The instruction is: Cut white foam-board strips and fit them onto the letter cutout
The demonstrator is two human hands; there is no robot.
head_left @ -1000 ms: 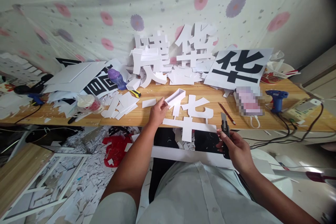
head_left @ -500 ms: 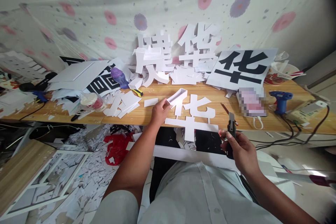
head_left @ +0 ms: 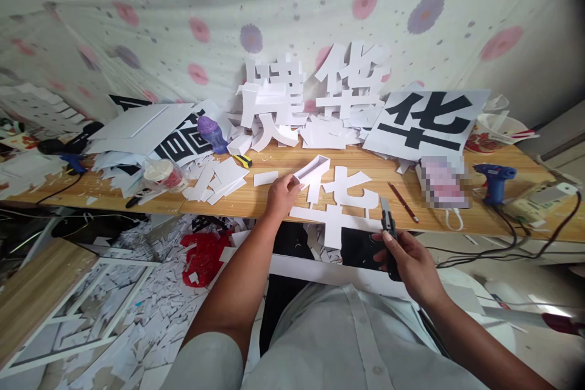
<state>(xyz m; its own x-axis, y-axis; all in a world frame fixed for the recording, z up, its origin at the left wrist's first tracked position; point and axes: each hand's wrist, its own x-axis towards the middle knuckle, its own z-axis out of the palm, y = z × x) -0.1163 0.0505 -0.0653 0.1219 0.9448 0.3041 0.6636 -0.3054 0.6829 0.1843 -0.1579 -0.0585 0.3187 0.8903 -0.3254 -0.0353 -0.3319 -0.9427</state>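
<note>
Your left hand point(head_left: 281, 196) pinches the trough point(head_left: 313, 172) by its near end, over the cutout point(head_left: 333, 217) | your right hand point(head_left: 414, 262) closed round the knife point(head_left: 388, 224), blade point(head_left: 384, 205) pointing away | steady the trough, blade clear of your left hand | its long axis slants away and rightward, open side up

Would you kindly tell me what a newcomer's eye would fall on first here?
Probably the bold black character on a white sheet at the back right of the table. Next come the white cut-out character overhanging the front edge and the black cutter in the right hand.
</note>
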